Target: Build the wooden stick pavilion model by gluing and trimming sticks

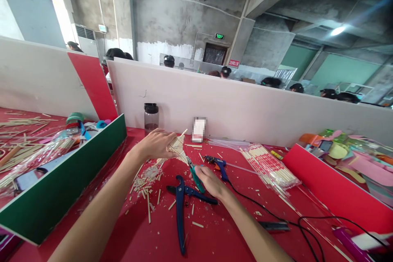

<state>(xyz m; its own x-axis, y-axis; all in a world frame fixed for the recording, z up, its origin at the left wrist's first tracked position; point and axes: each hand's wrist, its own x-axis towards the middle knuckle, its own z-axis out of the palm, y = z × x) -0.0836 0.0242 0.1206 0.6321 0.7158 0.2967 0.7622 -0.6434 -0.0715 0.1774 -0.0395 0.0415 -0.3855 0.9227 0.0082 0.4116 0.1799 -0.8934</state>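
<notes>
My left hand [159,144] is closed on a small structure of thin wooden sticks [177,147], one stick poking out at its upper right. Green-handled pliers [195,176] sit in my right hand [208,180], their metal tip at the lower edge of the stick structure. Whether the jaws touch a stick I cannot make out. Just below both hands lies a blue pipe cutter [181,200] with its handles spread. A blue glue gun [218,166] rests to the right of the pliers.
Stick offcuts [149,178] and clear scraps litter the red table [147,237]. Bagged sticks [270,166] lie at right, a black cable [260,202] crossing nearby. A bottle [151,118] stands by the white partition [245,106]. Green [76,176] and red [337,188] dividers flank the space; people sit beyond.
</notes>
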